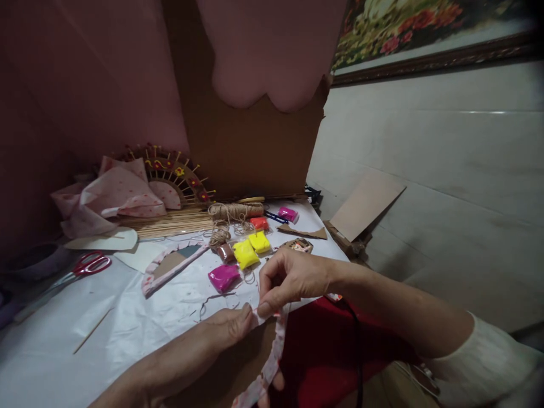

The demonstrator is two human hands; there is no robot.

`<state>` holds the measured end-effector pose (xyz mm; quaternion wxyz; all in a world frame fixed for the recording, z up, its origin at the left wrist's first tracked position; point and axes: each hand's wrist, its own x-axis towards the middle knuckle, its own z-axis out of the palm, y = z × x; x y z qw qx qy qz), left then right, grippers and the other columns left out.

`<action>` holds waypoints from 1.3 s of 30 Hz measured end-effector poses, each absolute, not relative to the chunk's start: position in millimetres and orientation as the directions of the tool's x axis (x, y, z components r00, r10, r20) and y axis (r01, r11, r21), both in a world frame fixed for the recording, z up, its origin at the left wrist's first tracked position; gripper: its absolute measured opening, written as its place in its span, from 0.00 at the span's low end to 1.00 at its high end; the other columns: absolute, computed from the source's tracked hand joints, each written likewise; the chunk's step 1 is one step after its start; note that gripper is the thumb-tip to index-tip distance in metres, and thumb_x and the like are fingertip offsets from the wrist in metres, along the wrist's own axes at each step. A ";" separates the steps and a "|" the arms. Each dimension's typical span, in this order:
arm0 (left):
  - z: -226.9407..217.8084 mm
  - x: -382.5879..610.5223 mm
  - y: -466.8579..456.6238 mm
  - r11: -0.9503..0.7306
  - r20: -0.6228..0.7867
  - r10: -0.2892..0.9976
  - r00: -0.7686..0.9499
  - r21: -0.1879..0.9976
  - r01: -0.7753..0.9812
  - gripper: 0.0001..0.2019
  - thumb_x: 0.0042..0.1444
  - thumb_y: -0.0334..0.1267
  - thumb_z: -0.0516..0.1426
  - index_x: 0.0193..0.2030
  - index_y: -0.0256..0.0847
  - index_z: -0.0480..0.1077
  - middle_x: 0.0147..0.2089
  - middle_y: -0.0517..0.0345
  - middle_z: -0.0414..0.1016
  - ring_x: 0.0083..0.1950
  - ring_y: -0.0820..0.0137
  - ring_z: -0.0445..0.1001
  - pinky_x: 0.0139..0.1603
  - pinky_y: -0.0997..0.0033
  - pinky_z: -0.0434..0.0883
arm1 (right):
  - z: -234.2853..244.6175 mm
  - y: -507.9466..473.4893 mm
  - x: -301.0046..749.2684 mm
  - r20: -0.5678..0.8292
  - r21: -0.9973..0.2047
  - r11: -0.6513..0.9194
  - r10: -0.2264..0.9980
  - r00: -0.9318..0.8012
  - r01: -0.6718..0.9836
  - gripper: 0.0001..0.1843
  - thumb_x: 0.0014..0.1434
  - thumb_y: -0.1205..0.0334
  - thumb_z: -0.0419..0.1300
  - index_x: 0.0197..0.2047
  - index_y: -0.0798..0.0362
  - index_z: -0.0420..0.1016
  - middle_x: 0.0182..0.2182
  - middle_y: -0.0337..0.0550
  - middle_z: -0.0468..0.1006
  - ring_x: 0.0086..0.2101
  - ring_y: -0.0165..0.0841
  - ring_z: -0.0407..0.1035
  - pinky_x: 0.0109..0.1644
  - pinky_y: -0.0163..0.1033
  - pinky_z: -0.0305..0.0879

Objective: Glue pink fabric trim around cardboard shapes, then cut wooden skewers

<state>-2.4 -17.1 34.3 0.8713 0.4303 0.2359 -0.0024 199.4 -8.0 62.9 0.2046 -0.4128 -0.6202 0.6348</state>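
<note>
At the near side of the white-covered table (pixel 123 323), in the head view, a brown cardboard piece (pixel 238 362) is gripped by the left hand (pixel 223 333), thumb on top, fingertips showing past the curved rim. And there, at its upper end, the pale speckled fabric edging (pixel 274 352) is pinched between thumb and forefinger of the right hand (pixel 293 279)! Just beyond, a magenta packet (pixel 224 277) and two yellow packets (pixel 245 254) are seen, backed by a twine roll (pixel 236 212). Over to the left, a fabric-edged half-round (pixel 168 263) is laid near red-handled scissors (pixel 91 263), with pink spotted cloth (pixel 123 195) heaped behind.
</note>
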 end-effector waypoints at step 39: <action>44.4 -4.0 -10.8 0.598 -0.369 0.262 0.892 0.787 0.150 0.32 0.60 0.55 0.39 0.39 0.29 0.73 0.27 0.42 0.76 0.27 0.61 0.75 0.30 0.64 0.70 | 64.6 -40.0 196.2 0.221 -0.809 0.442 0.840 -0.496 0.388 0.13 0.57 0.68 0.57 0.47 0.54 0.70 0.40 0.44 0.71 0.36 0.31 0.64 0.38 0.36 0.63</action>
